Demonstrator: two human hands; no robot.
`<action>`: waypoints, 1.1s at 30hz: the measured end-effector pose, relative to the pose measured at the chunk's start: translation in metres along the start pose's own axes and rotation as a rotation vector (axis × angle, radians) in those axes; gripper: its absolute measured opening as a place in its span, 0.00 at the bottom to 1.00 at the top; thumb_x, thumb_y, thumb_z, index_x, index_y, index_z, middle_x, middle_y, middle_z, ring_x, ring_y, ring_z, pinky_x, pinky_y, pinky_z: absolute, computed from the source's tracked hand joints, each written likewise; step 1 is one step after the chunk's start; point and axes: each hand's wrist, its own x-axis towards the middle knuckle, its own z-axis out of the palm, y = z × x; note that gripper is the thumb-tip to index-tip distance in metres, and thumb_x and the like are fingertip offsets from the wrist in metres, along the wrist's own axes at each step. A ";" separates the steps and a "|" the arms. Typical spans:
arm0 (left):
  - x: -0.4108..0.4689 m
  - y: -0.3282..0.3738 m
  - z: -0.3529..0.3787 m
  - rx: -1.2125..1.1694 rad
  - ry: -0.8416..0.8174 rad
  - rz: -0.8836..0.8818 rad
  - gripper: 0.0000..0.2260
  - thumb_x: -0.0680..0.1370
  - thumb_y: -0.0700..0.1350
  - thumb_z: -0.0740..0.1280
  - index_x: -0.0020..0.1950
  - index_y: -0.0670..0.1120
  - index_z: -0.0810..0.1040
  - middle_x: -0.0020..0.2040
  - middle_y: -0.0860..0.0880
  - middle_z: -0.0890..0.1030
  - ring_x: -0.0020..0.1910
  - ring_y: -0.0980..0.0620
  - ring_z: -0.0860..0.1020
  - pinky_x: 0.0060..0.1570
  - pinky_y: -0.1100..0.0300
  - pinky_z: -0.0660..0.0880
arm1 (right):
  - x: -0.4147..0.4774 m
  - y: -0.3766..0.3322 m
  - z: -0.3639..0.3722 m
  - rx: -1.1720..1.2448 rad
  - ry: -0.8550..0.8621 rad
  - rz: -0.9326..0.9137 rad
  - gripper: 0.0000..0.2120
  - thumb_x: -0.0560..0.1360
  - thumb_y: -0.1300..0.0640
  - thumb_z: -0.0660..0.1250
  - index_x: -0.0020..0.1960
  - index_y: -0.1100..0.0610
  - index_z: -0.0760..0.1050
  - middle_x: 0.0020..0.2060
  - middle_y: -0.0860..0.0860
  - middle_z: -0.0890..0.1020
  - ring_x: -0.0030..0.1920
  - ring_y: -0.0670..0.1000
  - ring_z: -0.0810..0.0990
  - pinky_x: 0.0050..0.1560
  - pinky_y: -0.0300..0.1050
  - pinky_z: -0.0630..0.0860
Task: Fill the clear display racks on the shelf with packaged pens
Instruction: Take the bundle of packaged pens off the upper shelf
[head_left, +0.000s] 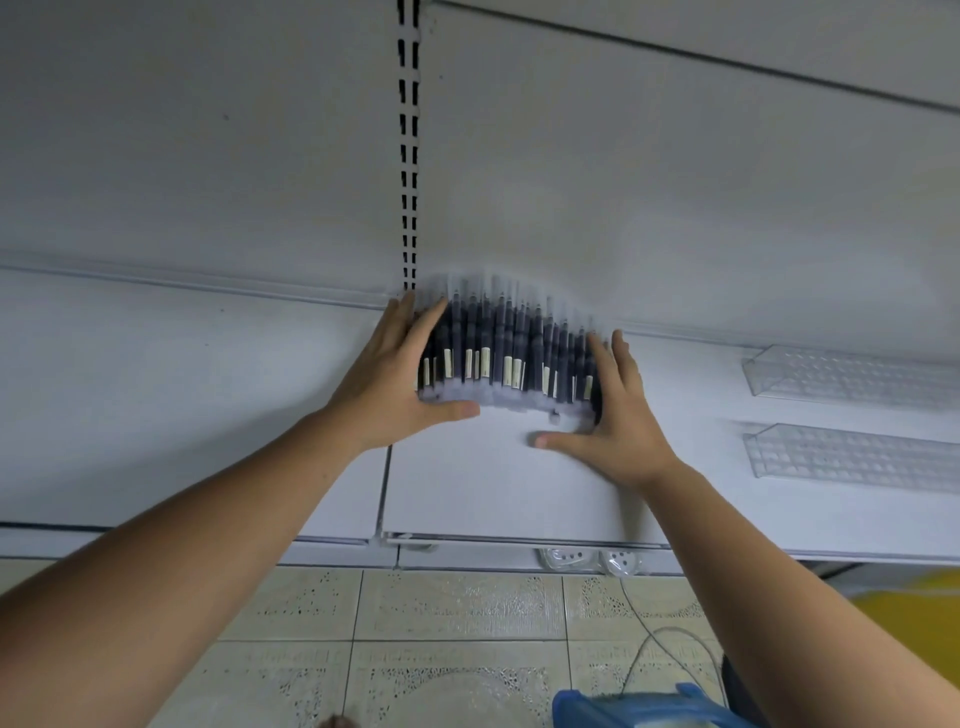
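A row of packaged pens (506, 353), dark barrels in clear sleeves with pale labels, stands on the white shelf (519, 483) against the back panel. My left hand (392, 384) presses flat against the row's left end, thumb under the front edge. My right hand (613, 410) presses against its right end with straight fingers, thumb stretched out on the shelf. Two clear display racks lie at the right: the upper rack (841, 376) and the lower rack (852, 457), both without pens.
A slotted upright (408, 156) runs up the back panel just above the pens. Below the shelf edge are a tiled floor (457, 623), a blue object (644, 706), a thin cable and something yellow (914, 623) at the right.
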 end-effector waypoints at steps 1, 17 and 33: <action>0.002 -0.001 0.002 0.029 0.000 0.013 0.57 0.65 0.75 0.71 0.84 0.61 0.44 0.86 0.53 0.40 0.84 0.49 0.39 0.81 0.41 0.54 | 0.005 0.000 0.001 -0.007 0.003 -0.003 0.66 0.57 0.27 0.80 0.83 0.37 0.43 0.83 0.42 0.39 0.83 0.49 0.44 0.78 0.51 0.54; 0.010 -0.013 -0.003 0.268 -0.006 0.166 0.60 0.63 0.77 0.70 0.85 0.58 0.42 0.86 0.51 0.40 0.85 0.46 0.43 0.80 0.39 0.56 | 0.029 0.010 -0.006 -0.148 -0.017 -0.119 0.62 0.62 0.27 0.77 0.84 0.43 0.47 0.84 0.47 0.42 0.83 0.49 0.42 0.82 0.56 0.54; 0.017 0.005 0.007 -0.206 0.124 -0.159 0.32 0.80 0.70 0.56 0.82 0.67 0.50 0.86 0.54 0.43 0.84 0.50 0.40 0.80 0.35 0.53 | 0.035 -0.013 0.009 0.226 0.159 0.193 0.35 0.83 0.34 0.51 0.85 0.48 0.48 0.84 0.47 0.46 0.83 0.46 0.45 0.83 0.53 0.46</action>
